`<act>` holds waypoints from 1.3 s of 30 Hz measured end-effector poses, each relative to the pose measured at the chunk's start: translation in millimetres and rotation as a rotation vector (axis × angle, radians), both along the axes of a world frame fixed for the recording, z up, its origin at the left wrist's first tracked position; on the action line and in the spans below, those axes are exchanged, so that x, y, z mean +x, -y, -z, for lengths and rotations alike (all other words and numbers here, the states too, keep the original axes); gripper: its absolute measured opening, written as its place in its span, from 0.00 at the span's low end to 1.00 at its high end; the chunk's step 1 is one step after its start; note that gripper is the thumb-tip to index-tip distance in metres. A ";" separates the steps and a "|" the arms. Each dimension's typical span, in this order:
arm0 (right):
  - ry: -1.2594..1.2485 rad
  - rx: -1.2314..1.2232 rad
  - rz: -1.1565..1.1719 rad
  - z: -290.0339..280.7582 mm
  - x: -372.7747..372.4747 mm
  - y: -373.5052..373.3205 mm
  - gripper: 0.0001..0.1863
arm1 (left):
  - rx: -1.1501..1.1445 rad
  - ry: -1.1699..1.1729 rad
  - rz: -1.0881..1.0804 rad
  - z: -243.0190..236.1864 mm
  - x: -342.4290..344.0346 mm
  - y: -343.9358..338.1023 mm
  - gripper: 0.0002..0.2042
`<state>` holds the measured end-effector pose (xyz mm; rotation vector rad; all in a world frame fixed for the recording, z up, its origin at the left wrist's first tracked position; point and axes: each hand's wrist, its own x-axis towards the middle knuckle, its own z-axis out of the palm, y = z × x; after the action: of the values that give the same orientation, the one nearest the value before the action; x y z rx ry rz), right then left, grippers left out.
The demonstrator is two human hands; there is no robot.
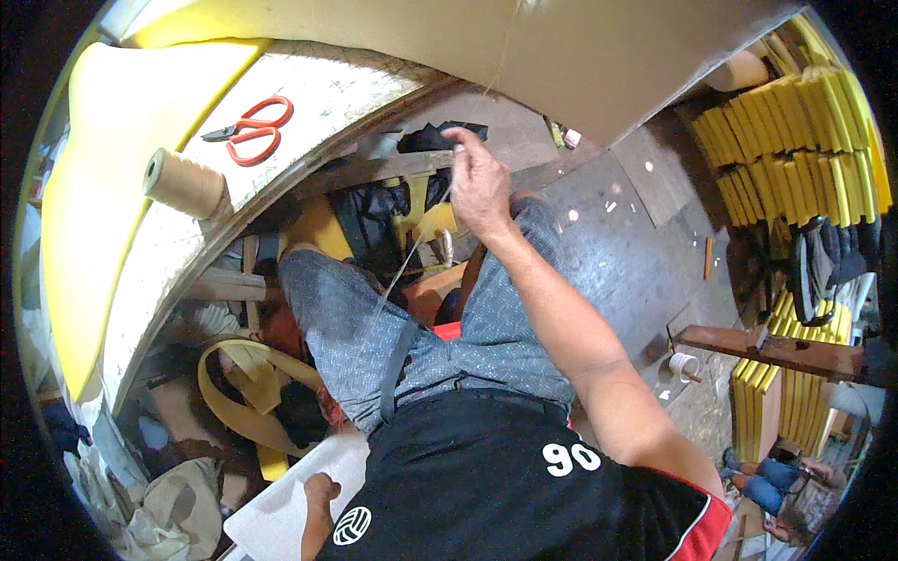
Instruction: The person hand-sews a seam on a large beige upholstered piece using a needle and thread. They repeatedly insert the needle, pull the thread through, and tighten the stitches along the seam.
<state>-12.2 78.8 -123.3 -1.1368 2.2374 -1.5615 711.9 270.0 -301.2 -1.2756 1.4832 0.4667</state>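
My right hand point(479, 179) is raised in front of me, fingers pinched on a thin pale thread point(412, 257). The thread runs up from the hand toward a large tan board point(580, 56) overhead and down across my grey patterned trousers point(374, 327). My left hand point(320, 490) is low at my side, resting on the edge of a white slab point(281, 514), fingers curled. A cone of beige thread point(183, 182) stands on the pale worktable point(309, 103) to my left, near orange-handled scissors point(251, 129).
A yellow foam sheet point(103, 187) lies on the worktable's far side. Stacks of yellow foam pieces point(795, 140) fill the right. A wooden beam point(776, 348) sits at the right, a person's legs beyond it. Tan strapping point(238, 397) and clutter lie under the table.
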 end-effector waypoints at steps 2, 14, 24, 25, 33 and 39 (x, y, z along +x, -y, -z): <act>-0.144 -0.027 0.023 3.2 -14.4 -4.4 0.13 | -0.050 -0.084 -0.015 -6.3 -27.4 28.8 0.16; -0.504 0.256 0.092 -27.1 -47.9 -36.5 0.18 | -0.548 -1.130 0.193 -279.4 -305.0 196.6 0.07; -0.461 -0.090 -0.313 -140.0 62.9 -151.2 0.17 | 0.413 -1.454 0.595 -339.4 -452.9 186.7 0.06; -0.488 0.005 -0.275 -135.3 48.7 -156.9 0.19 | 0.476 -1.529 0.603 -338.1 -454.0 187.9 0.05; -0.118 0.013 -0.727 -146.2 55.0 -162.8 0.22 | 0.386 -1.735 0.625 -324.9 -476.8 187.3 0.05; 0.238 -0.059 -0.611 -133.9 47.0 -173.3 0.12 | 0.102 -2.108 0.214 -297.8 -500.4 194.9 0.06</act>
<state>34.7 252.0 10.6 -1.3906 1.5022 -1.4089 211.5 75.1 -3.3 -0.0541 3.0139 2.0112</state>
